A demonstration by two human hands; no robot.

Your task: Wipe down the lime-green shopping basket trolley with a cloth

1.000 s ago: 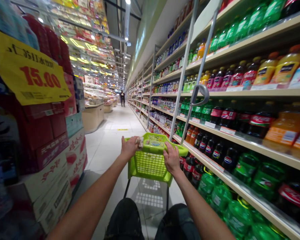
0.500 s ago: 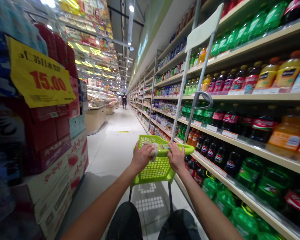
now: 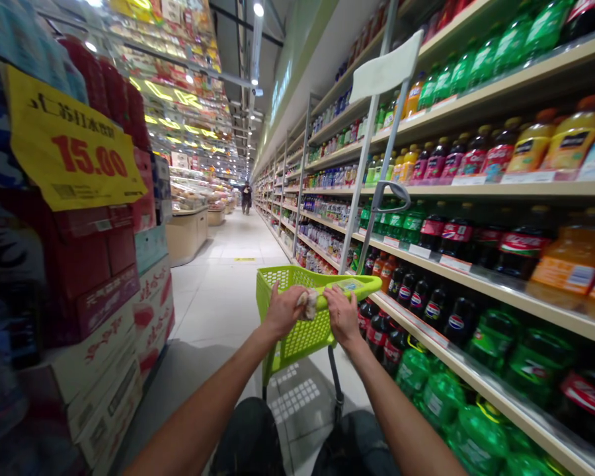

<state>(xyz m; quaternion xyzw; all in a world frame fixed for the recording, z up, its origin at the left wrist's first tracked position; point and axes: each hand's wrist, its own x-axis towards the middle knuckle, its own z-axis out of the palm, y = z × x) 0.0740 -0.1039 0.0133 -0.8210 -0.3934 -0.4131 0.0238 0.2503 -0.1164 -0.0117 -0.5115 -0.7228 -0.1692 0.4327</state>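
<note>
A lime-green plastic shopping cart (image 3: pixel 297 334) stands in the aisle just ahead of me, tilted toward the drinks shelf on the right. My left hand (image 3: pixel 283 311) is closed on the cart's handle bar and also grips a small crumpled whitish cloth (image 3: pixel 308 304). My right hand (image 3: pixel 342 316) is wrapped round the same bar, close beside the left hand. My knees in dark trousers show at the bottom edge.
Long shelves of soft-drink bottles (image 3: pixel 456 231) run along the right. A metal ladder (image 3: pixel 377 165) leans on them beside the cart. Stacked red cartons with a yellow 15.00 price sign (image 3: pixel 72 149) stand on the left. A person (image 3: pixel 246 197) walks far down the tiled aisle.
My hands have come closer together on the handle bar. The cart has swung so its front points more toward the right shelf, and the cloth now sits between my hands.
</note>
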